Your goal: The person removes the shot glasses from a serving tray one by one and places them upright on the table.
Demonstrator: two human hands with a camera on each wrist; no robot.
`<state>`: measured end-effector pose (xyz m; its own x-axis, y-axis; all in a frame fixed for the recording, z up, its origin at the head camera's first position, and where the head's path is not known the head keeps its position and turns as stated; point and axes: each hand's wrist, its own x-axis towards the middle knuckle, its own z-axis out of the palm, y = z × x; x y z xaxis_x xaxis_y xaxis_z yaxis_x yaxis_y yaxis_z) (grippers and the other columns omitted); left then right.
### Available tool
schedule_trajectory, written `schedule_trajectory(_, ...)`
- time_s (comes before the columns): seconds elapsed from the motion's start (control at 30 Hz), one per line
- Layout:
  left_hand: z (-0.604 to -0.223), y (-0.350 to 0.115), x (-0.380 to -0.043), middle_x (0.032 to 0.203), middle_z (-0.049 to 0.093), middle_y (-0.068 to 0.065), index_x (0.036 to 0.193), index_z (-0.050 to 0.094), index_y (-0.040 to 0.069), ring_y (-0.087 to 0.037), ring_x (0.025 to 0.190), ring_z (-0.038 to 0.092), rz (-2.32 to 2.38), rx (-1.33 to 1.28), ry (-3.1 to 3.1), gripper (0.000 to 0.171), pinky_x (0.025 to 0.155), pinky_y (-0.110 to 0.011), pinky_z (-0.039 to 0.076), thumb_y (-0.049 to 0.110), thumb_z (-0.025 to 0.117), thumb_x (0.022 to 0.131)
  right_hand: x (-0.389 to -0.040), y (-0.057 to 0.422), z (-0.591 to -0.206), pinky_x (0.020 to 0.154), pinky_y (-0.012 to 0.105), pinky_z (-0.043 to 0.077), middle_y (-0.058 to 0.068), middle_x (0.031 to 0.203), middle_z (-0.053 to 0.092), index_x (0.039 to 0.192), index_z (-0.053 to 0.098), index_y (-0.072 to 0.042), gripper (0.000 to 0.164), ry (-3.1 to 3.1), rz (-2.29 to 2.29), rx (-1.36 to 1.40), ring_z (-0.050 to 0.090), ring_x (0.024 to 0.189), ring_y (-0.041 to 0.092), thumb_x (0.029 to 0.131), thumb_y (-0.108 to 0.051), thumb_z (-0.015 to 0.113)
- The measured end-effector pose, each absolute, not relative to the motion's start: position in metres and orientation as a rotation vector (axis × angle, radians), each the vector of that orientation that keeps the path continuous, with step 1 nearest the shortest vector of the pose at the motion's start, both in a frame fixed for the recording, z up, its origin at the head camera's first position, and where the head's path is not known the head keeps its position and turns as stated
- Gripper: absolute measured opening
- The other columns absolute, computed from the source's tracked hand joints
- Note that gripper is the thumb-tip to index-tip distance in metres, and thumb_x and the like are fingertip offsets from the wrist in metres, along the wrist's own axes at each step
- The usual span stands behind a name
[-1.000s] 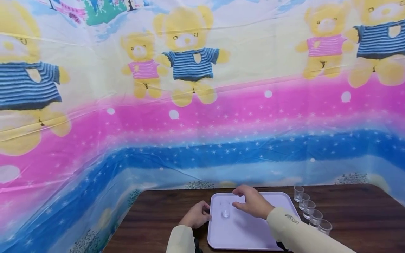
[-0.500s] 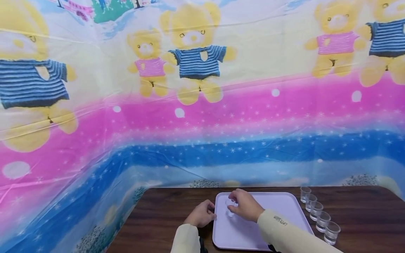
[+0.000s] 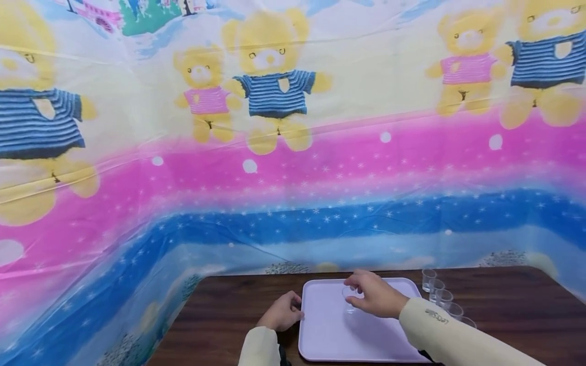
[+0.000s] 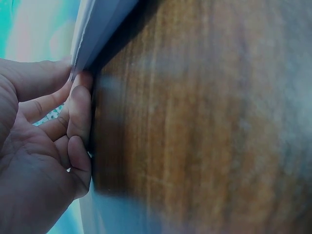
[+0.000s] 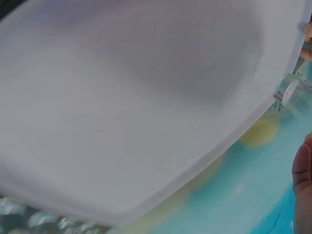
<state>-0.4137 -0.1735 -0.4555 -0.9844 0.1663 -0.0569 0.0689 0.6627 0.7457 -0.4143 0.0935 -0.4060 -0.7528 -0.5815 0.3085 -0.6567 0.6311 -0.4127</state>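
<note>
A lavender tray (image 3: 329, 338) lies on the dark wooden table. At its left side, my left hand (image 3: 280, 312) pinches the rim; in the left wrist view the thumb (image 4: 41, 78) is on one side of the tray edge (image 4: 100, 31) and curled fingers are on the other. My right hand (image 3: 379, 296) reaches over the tray and holds a small clear cup (image 3: 350, 308) upright between thumb and fingers. In the right wrist view that cup (image 5: 288, 92) shows at the right, near the tray's far edge, with my thumb (image 5: 302, 168) below; the other fingers are mostly out of that frame.
Several more clear cups (image 3: 443, 297) stand in a slanting row on the table (image 3: 517, 310) to the right of the tray, the nearest partly hidden by my right sleeve (image 3: 444, 323). A printed teddy-bear cloth (image 3: 293, 223) hangs right behind the table.
My right hand has closed round the cup that stood at the tray's left part and has carried it to the right. The left hand stays at the rim.
</note>
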Motion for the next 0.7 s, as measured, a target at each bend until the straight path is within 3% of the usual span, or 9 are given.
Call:
schedule_trajectory(0.23,-0.455,-0.172,-0.414,0.077,0.055,-0.007,0.103,0.054,0.002,-0.020,0.069,0.054,1.222,0.227,2.767,0.022,0.060,-0.035,0.045,0.000,0.066,0.085,-0.396,0.139,-0.393,0.070,0.028,0.048,-0.011,0.093,0.054,0.104,0.064,-0.013,0.023,-2.661,0.646,1.071,0.053,0.081,0.005,0.086,-0.026,0.069)
schedule_trajectory(0.47,-0.455,-0.174,-0.412,0.076,0.055,-0.006,0.103,0.053,0.000,-0.019,0.066,0.054,1.224,0.300,2.774,0.022,0.058,-0.033,0.045,0.000,0.065,0.085,-0.375,0.190,-0.383,0.065,0.026,0.047,-0.012,0.084,0.051,0.098,0.063,-0.015,0.018,-2.643,0.613,1.064,0.051,0.075,0.004,0.084,-0.022,0.072)
schedule_trajectory(0.7,-0.455,-0.172,-0.415,0.077,0.056,-0.007,0.104,0.053,0.000,-0.019,0.067,0.054,1.196,0.270,2.766,0.022,0.059,-0.034,0.045,0.001,0.065,0.085,-0.363,0.230,-0.389,0.058,0.023,0.045,-0.015,0.079,0.051,0.097,0.063,-0.017,0.021,-2.720,0.642,1.009,0.050,0.068,0.005,0.084,-0.031,0.072)
